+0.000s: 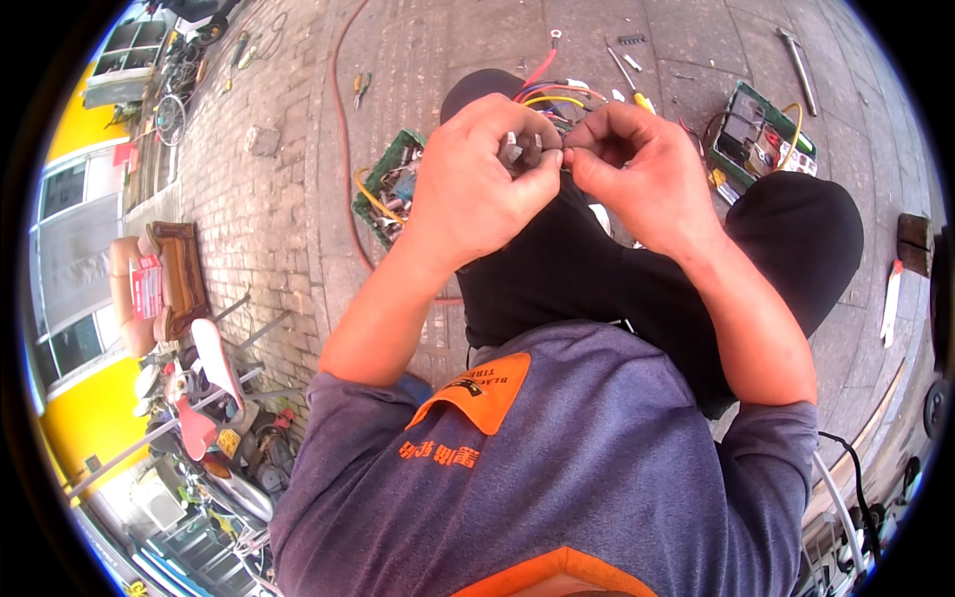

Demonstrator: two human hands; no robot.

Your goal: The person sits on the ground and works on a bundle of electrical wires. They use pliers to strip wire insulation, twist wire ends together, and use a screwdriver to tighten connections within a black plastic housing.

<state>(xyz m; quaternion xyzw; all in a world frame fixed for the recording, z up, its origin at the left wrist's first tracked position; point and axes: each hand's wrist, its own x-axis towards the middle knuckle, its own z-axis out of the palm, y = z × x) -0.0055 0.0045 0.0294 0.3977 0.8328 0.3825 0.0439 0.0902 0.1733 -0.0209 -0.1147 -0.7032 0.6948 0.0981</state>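
Note:
My left hand point(473, 179) is closed around a small dark part point(519, 152) with pale metal ends poking out between thumb and fingers. Its exact kind is too small to make out. My right hand point(652, 179) pinches thumb against fingers close beside the left fingertips; whatever it holds there is hidden. Just beyond both hands lies a bundle of coloured wires point(557, 98), red, yellow and others, partly covered by the fingers. A red cable point(542, 70) ending in a ring terminal sticks out of it toward the far side.
Green crates of small parts stand left point(383, 204) and right point(741, 99) of my knees. A yellow-handled screwdriver point(642, 100), pliers point(361, 88) and a long metal wrench point(799, 72) lie on the paving. A red hose point(340, 109) runs along the left; an armchair point(174, 279) stands farther left.

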